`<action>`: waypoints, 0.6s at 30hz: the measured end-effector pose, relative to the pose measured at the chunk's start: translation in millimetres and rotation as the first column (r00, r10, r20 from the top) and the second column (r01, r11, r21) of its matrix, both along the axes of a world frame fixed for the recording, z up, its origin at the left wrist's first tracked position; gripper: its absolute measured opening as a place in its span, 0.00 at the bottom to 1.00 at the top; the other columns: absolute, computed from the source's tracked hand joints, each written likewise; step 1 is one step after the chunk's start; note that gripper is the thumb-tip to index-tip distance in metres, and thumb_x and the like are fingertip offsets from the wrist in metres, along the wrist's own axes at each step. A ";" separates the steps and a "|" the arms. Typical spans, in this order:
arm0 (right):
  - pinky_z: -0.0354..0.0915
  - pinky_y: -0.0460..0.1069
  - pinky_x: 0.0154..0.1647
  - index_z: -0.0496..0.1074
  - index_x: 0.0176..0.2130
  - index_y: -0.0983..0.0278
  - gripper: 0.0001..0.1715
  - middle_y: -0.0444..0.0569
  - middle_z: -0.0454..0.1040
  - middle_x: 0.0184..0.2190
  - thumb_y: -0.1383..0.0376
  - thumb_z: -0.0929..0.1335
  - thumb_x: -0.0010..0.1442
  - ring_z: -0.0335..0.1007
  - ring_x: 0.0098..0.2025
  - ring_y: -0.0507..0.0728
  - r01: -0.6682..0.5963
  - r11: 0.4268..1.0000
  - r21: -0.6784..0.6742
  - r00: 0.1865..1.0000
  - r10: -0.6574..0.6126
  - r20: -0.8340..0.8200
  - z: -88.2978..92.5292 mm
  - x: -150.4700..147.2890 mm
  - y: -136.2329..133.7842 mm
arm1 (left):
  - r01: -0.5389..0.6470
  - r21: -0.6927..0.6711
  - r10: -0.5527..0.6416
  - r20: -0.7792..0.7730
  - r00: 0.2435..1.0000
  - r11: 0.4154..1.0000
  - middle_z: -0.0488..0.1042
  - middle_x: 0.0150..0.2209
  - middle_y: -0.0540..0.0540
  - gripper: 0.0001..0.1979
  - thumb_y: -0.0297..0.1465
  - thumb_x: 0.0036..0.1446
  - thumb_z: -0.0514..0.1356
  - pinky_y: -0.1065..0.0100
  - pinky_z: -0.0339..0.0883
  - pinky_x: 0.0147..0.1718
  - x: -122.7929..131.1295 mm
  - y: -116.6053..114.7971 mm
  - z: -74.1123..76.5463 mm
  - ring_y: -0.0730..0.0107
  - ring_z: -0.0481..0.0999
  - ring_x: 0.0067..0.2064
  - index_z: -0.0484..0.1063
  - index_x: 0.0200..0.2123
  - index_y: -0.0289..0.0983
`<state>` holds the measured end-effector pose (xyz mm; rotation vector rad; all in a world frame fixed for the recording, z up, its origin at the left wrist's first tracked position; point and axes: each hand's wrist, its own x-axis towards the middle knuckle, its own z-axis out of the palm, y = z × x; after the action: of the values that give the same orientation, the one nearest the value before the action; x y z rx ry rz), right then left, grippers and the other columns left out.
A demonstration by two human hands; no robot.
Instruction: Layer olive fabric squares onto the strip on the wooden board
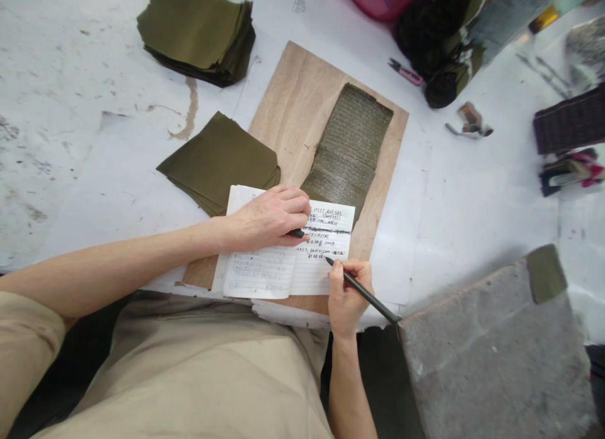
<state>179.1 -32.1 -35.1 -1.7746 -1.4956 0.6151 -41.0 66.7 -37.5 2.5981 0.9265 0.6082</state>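
Observation:
An open notebook (259, 272) with handwritten lines lies at the table's near edge, over a wooden board. My right hand (350, 294) is closed around a black pen (371, 295), its tip at the writing on the right page. Across the notebook's upper part rests my left hand (271, 218), fingers curled, with a small black pen cap (297, 233) sticking out from under them. Behind the left hand lie olive fabric pieces (224, 162). A ribbed olive fabric strip (352, 140) runs along the board and passes behind the notebook's top edge.
The wooden board (290, 105) sits on the white table. A thick stack of olive fabric (196, 29) is at the back left. Pink thread snips (405, 72) lie near dark yarn rolls (442, 86). A grey slab (496, 363) stands at the near right.

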 end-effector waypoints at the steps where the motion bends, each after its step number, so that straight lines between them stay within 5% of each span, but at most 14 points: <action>1: 0.61 0.45 0.27 0.63 0.30 0.62 0.10 0.39 0.66 0.24 0.61 0.67 0.61 0.63 0.25 0.49 0.001 1.000 0.002 1.000 -0.001 -0.004 0.2 -0.2 0.0 | 0.000 -0.004 0.000 0.004 1.000 1.000 0.74 0.40 0.44 0.14 0.38 0.64 0.57 0.58 0.62 0.51 0.0 0.0 -0.1 0.59 0.70 0.50 0.71 0.30 0.36; 18: 0.61 0.46 0.29 0.63 0.31 0.62 0.10 0.39 0.66 0.24 0.61 0.67 0.62 0.64 0.25 0.50 0.006 1.000 -0.009 1.000 -0.006 0.003 -0.4 0.1 -0.5 | 0.002 -0.014 -0.002 -0.017 1.000 1.000 0.74 0.41 0.43 0.14 0.39 0.65 0.57 0.58 0.62 0.51 -0.2 0.1 0.7 0.59 0.70 0.50 0.71 0.30 0.36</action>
<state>179.2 -32.5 -35.5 -1.7873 -1.4910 0.6171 -41.2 66.8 -36.8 2.5958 0.9300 0.5776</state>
